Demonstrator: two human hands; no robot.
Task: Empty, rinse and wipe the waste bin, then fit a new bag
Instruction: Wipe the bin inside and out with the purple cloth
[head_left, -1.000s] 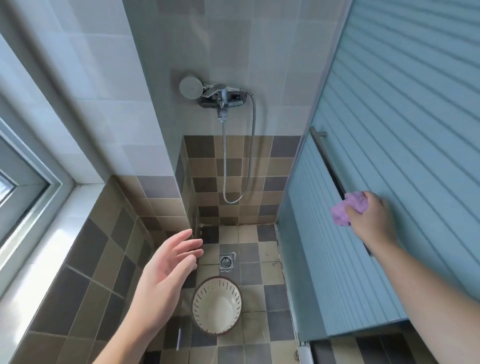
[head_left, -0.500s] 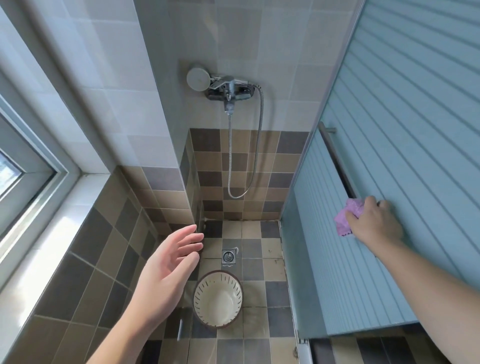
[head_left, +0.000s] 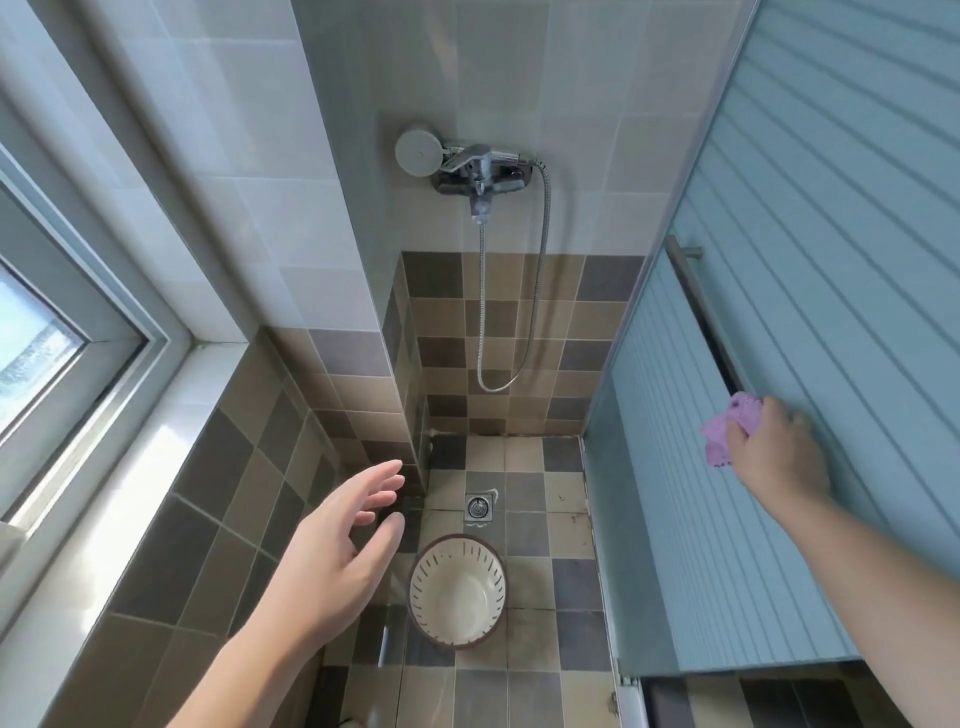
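A cream slotted waste bin (head_left: 457, 592) with a dark brown rim stands upright and empty on the tiled shower floor, just below the floor drain (head_left: 478, 506). My left hand (head_left: 337, 561) hovers in the air to the left of the bin and above it, fingers spread and relaxed, touching nothing. My right hand (head_left: 774, 457) grips a crumpled purple cloth (head_left: 727, 434) against the frosted blue shower door, at the lower end of the door's metal bar (head_left: 698, 306).
A shower mixer with its head (head_left: 470, 166) and a looped metal hose (head_left: 514, 312) hangs on the far wall. The blue glass door (head_left: 810, 364) bounds the right side. A window and white sill (head_left: 93, 447) run along the left.
The view has shifted so that the bin and my hands sit lower in the frame. My right hand with the cloth has slid down along the door bar. My left hand stays open.
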